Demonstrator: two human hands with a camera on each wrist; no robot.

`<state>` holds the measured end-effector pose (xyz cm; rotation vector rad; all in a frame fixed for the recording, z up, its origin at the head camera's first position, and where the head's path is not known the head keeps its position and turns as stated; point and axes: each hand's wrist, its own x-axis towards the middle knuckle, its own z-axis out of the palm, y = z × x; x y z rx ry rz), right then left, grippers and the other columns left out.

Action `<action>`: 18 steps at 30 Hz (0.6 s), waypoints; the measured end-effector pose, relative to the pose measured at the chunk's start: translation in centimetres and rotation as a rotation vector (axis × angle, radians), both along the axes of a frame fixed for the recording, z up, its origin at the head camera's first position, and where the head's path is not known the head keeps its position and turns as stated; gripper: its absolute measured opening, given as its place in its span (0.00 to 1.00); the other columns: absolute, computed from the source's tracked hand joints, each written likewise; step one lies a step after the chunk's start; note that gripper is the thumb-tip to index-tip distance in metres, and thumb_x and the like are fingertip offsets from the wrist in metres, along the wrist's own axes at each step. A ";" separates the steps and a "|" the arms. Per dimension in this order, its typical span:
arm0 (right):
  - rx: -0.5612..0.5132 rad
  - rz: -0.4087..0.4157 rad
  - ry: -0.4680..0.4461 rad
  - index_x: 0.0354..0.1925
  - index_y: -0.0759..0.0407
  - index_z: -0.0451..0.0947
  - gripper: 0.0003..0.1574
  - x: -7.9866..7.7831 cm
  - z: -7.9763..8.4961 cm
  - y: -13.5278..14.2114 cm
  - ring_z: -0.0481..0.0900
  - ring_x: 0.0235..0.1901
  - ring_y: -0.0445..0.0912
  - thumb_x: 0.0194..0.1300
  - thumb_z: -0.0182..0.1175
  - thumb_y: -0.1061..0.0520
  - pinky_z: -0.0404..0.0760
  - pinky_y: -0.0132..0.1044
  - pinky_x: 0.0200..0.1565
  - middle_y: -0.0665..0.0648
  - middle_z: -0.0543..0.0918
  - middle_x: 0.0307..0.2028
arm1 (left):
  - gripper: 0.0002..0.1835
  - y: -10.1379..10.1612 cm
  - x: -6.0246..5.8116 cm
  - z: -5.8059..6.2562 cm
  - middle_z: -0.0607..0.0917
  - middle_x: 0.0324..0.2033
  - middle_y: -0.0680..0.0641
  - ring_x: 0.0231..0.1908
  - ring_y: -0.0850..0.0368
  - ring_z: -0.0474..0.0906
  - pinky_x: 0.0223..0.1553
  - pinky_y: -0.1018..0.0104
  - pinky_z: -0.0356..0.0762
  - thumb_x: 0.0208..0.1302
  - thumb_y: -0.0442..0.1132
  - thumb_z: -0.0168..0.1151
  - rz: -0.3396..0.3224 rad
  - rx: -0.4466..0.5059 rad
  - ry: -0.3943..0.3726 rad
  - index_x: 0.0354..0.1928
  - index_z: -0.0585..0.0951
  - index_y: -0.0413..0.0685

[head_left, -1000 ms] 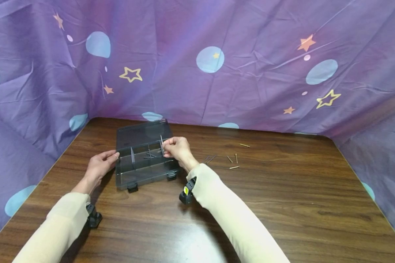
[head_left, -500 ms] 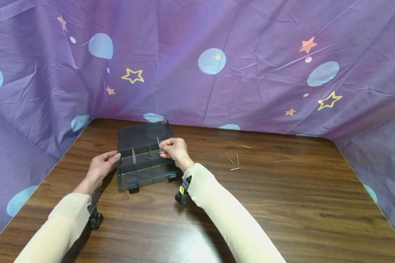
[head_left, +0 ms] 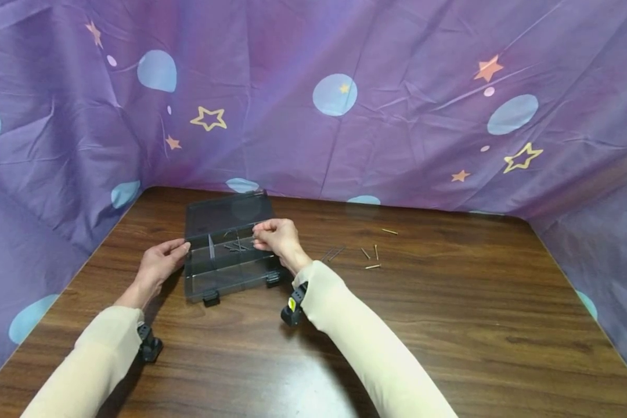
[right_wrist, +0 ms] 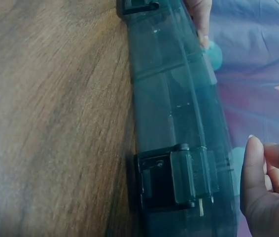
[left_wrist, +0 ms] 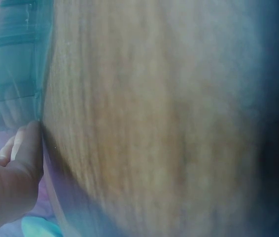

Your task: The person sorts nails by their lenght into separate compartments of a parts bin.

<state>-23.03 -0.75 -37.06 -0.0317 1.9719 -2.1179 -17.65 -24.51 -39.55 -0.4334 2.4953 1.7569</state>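
A see-through dark plastic organizer box sits on the left of the table, its lid folded back. Several thin grey nails lie in a rear compartment, right of an upright divider. My left hand touches the box's left end with fairly straight fingers; the left wrist view shows the fingers against its wall. Above the rear right of the box is my right hand. Its thumb and bent fingers are close together in the right wrist view, with nothing visible between them.
Right of the box lie two grey nails and several brass-coloured nails or screws. Two black latches stick out from the box's front. A purple patterned cloth hangs behind the wooden table.
The thin nail in my right fingers has left them; a curved blur and more nails show in the rear compartment. My right hand shifted slightly left. My left hand has stayed at the box.
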 end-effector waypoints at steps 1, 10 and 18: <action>-0.002 0.002 0.006 0.42 0.83 0.75 0.12 0.1 0.0 0.1 0.75 0.15 0.35 0.58 0.54 0.77 0.80 0.21 0.22 0.52 0.76 0.19 | 0.31 0.0 0.0 0.0 0.67 0.62 0.32 0.38 0.75 0.74 0.41 0.86 0.75 0.71 0.47 0.49 0.001 0.000 0.000 0.67 0.62 0.32; -0.026 -0.010 0.032 0.42 0.84 0.73 0.11 0.3 -0.1 3.1 0.76 0.16 0.36 0.58 0.54 0.77 0.80 0.20 0.22 0.52 0.76 0.21 | 0.30 0.1 0.0 0.1 0.68 0.61 0.32 0.37 0.78 0.73 0.41 0.86 0.75 0.71 0.45 0.50 0.011 0.002 0.004 0.66 0.62 0.31; -0.010 -0.089 0.030 0.43 0.83 0.72 0.12 0.1 -0.3 7.9 0.76 0.18 0.35 0.60 0.54 0.76 0.81 0.21 0.24 0.50 0.77 0.21 | 0.30 0.0 -0.1 0.0 0.68 0.62 0.32 0.40 0.75 0.74 0.44 0.85 0.75 0.71 0.46 0.49 0.018 0.000 -0.014 0.67 0.61 0.32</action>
